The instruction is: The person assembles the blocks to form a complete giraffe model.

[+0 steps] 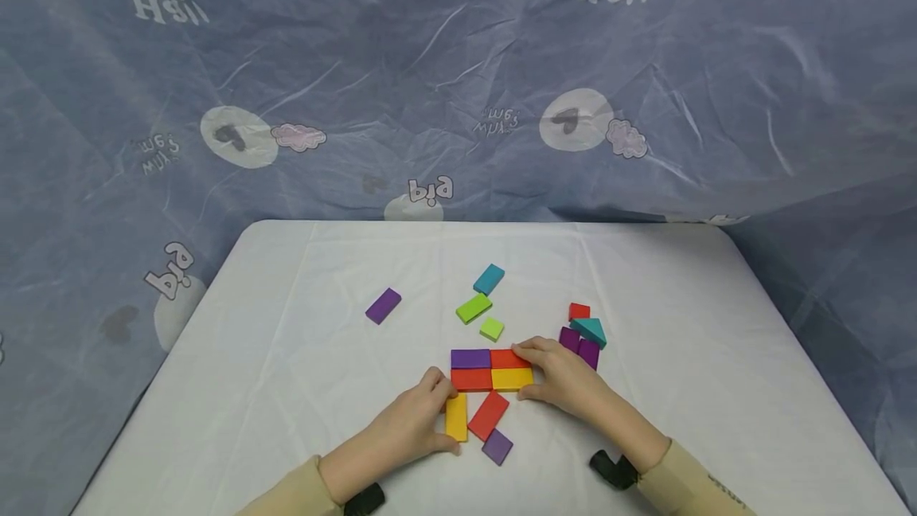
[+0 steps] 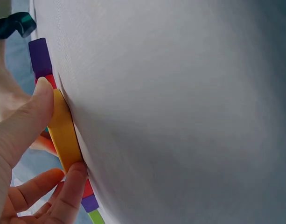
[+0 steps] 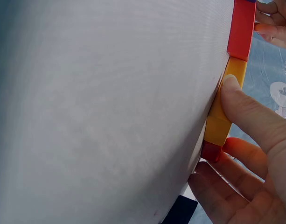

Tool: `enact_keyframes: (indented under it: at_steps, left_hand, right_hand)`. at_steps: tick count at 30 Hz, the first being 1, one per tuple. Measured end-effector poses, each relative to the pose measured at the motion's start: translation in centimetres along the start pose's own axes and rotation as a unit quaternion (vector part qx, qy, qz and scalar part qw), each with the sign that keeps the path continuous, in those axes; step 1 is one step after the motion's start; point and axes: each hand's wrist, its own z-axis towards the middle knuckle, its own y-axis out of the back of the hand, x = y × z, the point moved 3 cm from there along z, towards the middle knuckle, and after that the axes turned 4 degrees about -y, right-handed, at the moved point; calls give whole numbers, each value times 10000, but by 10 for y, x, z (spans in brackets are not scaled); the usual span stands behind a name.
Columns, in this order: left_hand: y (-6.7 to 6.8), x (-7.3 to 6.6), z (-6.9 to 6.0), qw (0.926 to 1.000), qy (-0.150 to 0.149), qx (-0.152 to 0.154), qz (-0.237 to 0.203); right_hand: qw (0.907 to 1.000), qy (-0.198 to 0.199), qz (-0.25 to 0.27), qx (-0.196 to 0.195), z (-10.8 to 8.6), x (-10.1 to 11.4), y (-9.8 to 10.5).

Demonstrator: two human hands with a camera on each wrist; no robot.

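Observation:
My left hand (image 1: 408,424) pinches a yellow block (image 1: 456,418) lengthwise between thumb and fingertips; it stands upright in the head view. Above it, two rows of blocks lie together: a purple block (image 1: 470,359) and a red block (image 1: 505,359) behind, another red block (image 1: 470,380) and a second yellow block (image 1: 512,379) in front. My right hand (image 1: 569,381) grips the right end of this group, thumb against the yellow block's (image 3: 219,126) front, fingers at the red one behind. A tilted red block (image 1: 489,416) and a small purple block (image 1: 497,447) lie close to the left hand's yellow block.
Behind the group lie a small lime block (image 1: 492,330), a longer lime block (image 1: 474,309) and a teal block (image 1: 489,279). A purple block (image 1: 383,306) lies farther left. Near the right hand are a teal triangle (image 1: 591,330), a small red block (image 1: 579,311) and dark purple blocks (image 1: 588,353).

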Motion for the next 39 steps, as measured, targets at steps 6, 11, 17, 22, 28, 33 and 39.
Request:
enact_keyframes:
  at_steps: [6,11,17,22,28,33,39]
  left_hand:
    - [0,-2,3,9997,-71,-204,-105]
    - [-1,-1,4,9996,-101,-249,-133]
    - [0,3,6,9990,43,-110,-426]
    - [11,11,9,9955,334,-161,-867]
    - [38,22,33,9965,156,-717,-391]
    - [48,29,69,9978,-165,-643,-80]
    - [40,29,102,9996,-272,-89,-38]
  right_hand:
    - [10000,-23,-28,-11,0,-1,3]
    - [10000,34,-15,-39,-1,-2,4]
    - [10000,43,4,-51,-1,-4,3]
    - [9999,97,73,-31,-1,-4,2]
    - [9999,148,11,-17,-1,-4,1]
    - [9999,129,-9,-16,-1,-4,1]
    - [9997,257,8,-37,-1,-3,1]
